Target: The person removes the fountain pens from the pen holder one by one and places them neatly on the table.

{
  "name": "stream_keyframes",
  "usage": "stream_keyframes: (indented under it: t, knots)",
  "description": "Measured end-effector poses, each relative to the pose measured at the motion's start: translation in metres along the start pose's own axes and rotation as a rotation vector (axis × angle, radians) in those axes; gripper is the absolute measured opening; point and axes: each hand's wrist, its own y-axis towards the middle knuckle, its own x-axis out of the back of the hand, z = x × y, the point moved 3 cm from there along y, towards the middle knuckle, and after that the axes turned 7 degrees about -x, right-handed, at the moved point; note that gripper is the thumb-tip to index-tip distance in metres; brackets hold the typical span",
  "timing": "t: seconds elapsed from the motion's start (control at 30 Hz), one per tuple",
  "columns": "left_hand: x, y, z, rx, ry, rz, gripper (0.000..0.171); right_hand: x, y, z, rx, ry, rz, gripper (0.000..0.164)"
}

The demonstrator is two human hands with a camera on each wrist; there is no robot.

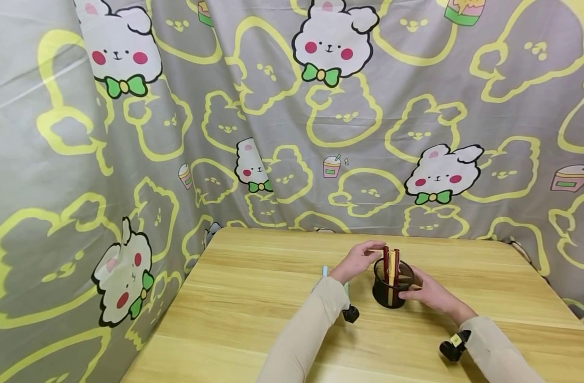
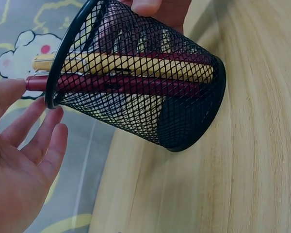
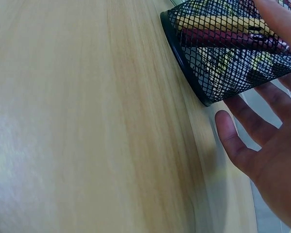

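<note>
A black mesh pen holder (image 1: 385,295) stands upright on the table, with a yellow pen (image 2: 136,65) and two dark red pens (image 2: 136,86) inside, their tops above the rim. My right hand (image 1: 433,292) holds the holder's side, thumb in front and fingers behind the mesh in the right wrist view. My left hand (image 1: 361,259) is at the rim on the other side. In the left wrist view its thumb is at the end of a red pen, seemingly touching it, and the other fingers are loosely spread beside the rim.
A light blue stick-like thing (image 1: 325,270) and a pale green one (image 1: 347,288) lie by the left sleeve, mostly hidden by it. The wooden table (image 1: 234,298) meets a grey cartoon-print curtain (image 1: 282,127) at its back and left edges.
</note>
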Motion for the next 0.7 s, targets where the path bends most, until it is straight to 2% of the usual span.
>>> stream_keyframes:
  t: [0.33, 0.7]
  knots:
    - [-0.0005, -0.0038, -0.0008, -0.011, 0.008, -0.028, 0.029, -0.0002, -0.001, 0.0017, 0.014, -0.014, -0.004, 0.075]
    - [0.0059, -0.0081, -0.0012, -0.043, -0.04, -0.07, 0.017, 0.0001, -0.0006, 0.0011, -0.016, -0.008, -0.009, 0.075]
